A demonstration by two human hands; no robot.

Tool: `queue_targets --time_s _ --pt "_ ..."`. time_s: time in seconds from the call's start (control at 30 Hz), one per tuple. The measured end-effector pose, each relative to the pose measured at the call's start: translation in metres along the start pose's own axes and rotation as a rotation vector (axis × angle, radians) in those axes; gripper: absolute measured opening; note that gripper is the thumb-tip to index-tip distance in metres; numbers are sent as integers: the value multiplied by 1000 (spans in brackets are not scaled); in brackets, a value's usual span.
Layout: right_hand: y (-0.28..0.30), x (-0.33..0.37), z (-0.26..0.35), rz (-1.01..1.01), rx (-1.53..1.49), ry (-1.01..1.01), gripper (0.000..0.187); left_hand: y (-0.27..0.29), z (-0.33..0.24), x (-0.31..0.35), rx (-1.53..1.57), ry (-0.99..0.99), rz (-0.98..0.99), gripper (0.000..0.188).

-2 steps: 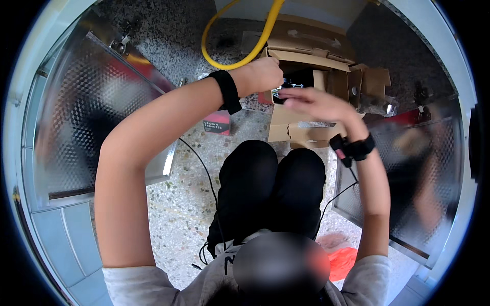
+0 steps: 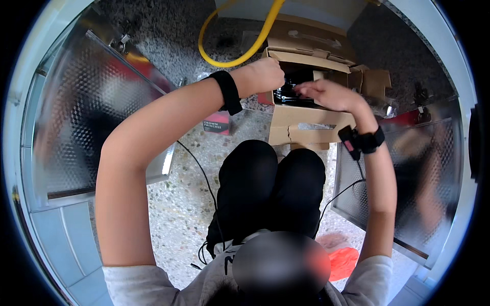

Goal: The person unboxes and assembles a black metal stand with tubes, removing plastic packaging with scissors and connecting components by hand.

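An open cardboard box (image 2: 306, 122) sits on the floor ahead of my knees, its near flap folded down toward me. Dark, shiny items (image 2: 286, 95) lie inside it, too shadowed to name. My left hand (image 2: 263, 76) is closed at the box's left edge; whatever its fingers grip is hidden from this view. Over the box opening, my right hand (image 2: 329, 95) has its fingers stretched out to the left, thumb apart, with the tips close to the dark items. Whether they touch those items I cannot tell.
Behind the box lies another closed carton (image 2: 311, 41). A yellow hose (image 2: 265, 33) loops down at the back. Metal cabinet doors stand open left (image 2: 97, 112) and right (image 2: 403, 173). A small pink-and-dark box (image 2: 217, 124) rests on the speckled floor, and thin black cables trail beside my legs.
My right hand has shifted right and a little farther away, from near my left hand to over the box. My left hand stays closed at almost the same place.
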State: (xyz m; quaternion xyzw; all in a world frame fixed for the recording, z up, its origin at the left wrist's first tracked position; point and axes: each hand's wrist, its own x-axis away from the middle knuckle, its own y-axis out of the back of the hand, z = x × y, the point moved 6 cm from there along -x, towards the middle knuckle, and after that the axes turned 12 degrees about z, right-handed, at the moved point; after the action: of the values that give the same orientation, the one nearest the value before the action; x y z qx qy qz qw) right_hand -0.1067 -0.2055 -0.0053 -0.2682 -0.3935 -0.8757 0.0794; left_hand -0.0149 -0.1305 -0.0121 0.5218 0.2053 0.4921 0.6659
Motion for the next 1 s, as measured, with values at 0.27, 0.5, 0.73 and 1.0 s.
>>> queue_targets --time_s 0.27,0.5,0.73,1.0 --pt "-9 -55 -56 191 518 -331 51 -1 -8 2 -9 27 -99 8" --pt "-6 -39 -56 67 793 -459 23 7 -17 9 22 -3 -111 7" --pt "-20 5 -22 17 1142 -466 20 13 -19 18 32 -21 -250 7" --pt "-45 -16 -52 182 961 -458 23 7 -40 14 -4 -99 -202 8"
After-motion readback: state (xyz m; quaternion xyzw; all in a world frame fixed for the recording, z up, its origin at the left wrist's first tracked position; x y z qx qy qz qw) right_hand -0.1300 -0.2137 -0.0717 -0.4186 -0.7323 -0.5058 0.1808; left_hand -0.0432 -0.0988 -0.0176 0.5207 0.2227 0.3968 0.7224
